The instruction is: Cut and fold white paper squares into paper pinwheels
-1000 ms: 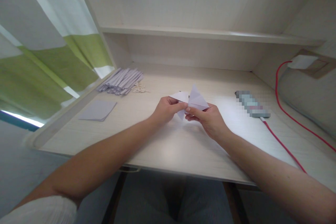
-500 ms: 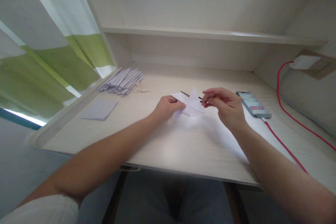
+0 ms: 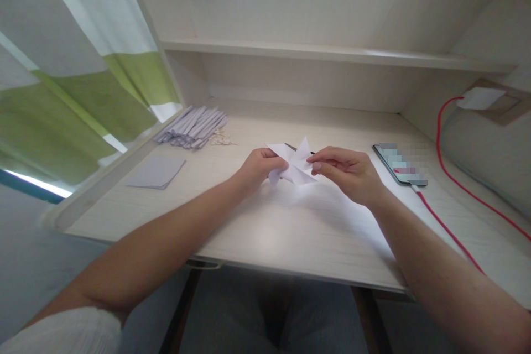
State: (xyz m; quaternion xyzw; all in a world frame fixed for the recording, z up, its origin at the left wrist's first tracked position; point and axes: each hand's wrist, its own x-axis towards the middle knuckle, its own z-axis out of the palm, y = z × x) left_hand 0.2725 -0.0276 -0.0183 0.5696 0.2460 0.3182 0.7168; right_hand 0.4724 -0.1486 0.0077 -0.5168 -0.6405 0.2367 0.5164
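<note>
A white paper pinwheel [image 3: 296,165] with folded, pointed blades is raised over the middle of the desk. My left hand [image 3: 262,167] pinches its left side, thumb on top and the other fingers behind the paper. At the right edge, the closed thumb and forefinger of my right hand [image 3: 346,171] meet the paper; whether they also hold something tiny, I cannot make out. Behind the pinwheel lies a thin dark tool [image 3: 291,147], mostly hidden, perhaps scissors.
To the left, a pile of rolled paper sticks [image 3: 193,127] lies beside small pale bits [image 3: 223,137]. Nearer me is a stack of square paper sheets [image 3: 156,172]. A phone [image 3: 398,166] with a red cable [image 3: 450,232] rests at the right. A shelf [image 3: 311,52] spans the back.
My right hand has moved left, and its fingertips have come together at the pinwheel's right edge. My left hand and the pinwheel have shifted slightly left.
</note>
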